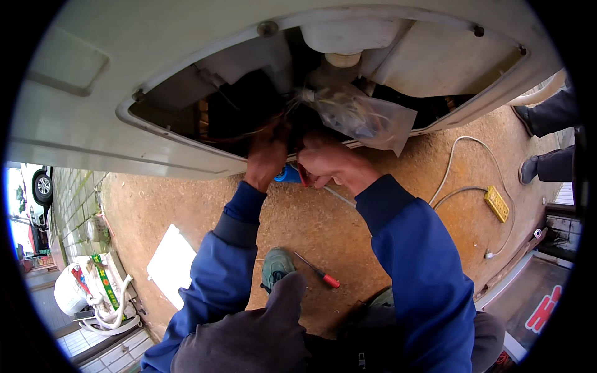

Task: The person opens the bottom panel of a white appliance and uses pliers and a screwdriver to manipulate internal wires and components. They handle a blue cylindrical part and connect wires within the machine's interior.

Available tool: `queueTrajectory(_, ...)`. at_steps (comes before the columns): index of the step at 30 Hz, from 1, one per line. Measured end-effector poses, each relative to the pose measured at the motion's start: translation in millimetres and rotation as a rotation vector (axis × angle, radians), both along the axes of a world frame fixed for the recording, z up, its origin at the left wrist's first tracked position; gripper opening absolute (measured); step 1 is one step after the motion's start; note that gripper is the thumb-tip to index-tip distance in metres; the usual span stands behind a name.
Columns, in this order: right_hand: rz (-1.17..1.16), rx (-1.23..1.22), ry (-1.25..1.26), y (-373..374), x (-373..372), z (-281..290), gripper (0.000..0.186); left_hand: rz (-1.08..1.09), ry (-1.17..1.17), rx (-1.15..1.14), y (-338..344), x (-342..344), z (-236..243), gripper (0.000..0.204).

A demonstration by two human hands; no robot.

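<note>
A cream appliance panel [74, 140] has a wide opening with dark wiring [233, 132] inside. My left hand [266, 160] reaches up into the opening among the wires, its fingertips hidden. My right hand [329, 158] is beside it at the opening's lower edge, fingers curled on a red object [305, 174] that I cannot make out clearly. A blue object [287, 175] shows between my hands. A clear plastic bag [364, 118] holding pale items hangs just above my right hand, below a white plastic container [345, 34].
On the ground lie a red-handled screwdriver [326, 276], a white board [172, 261] and a yellow power strip [495, 203] with cords. Another person's legs [547, 165] stand at the right. A white sack with hoses [93, 298] sits at lower left, and a car [34, 193] is farther left.
</note>
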State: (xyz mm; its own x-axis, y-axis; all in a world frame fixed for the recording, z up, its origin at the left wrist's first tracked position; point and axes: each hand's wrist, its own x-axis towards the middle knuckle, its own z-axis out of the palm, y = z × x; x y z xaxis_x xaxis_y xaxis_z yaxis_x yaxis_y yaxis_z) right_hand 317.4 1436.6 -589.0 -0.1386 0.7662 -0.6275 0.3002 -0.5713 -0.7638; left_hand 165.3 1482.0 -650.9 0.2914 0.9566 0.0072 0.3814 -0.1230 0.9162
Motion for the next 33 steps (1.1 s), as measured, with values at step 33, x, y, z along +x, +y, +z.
queueTrajectory(33, -0.069, -0.139, 0.057, -13.0, -8.5, -5.8, 0.018, 0.03, 0.07, 0.054, 5.5, 2.3, -11.3, 0.034)
